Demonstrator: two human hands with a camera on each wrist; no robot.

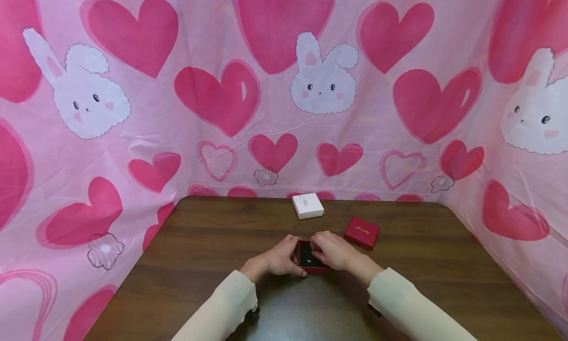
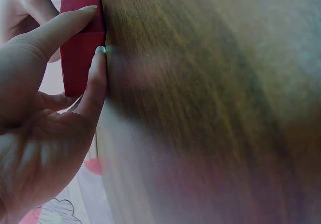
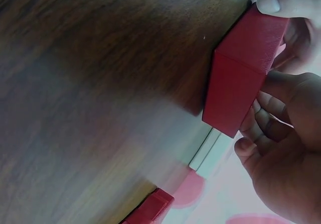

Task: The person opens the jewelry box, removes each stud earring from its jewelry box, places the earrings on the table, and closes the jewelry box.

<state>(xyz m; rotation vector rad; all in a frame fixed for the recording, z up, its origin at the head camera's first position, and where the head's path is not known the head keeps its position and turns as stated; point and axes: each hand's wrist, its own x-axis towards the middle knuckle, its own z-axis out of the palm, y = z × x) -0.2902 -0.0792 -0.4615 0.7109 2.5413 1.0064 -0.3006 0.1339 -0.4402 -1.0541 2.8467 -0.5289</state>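
Note:
On the table sits an open red jewelry box [image 1: 316, 270], its black insert [image 1: 305, 252] facing up. A small silvery piece [image 1: 309, 261] shows against the insert. My left hand [image 1: 281, 257] grips the box from the left; its thumb lies along the near wall in the left wrist view, and other fingers reach round the side. Over the right part of the box, my right hand [image 1: 333, 250] has curled fingers down at the insert. The right wrist view shows those fingers close to the upper rim. I cannot tell what is between those fingertips.
A red lid [image 1: 363, 232] with gold lettering lies behind and right of my right hand. Farther back, near the table's far edge, stands a white box [image 1: 308, 205]. Pink heart-and-rabbit cloth [image 1: 284, 153] hangs around the brown wooden table [image 1: 191, 282].

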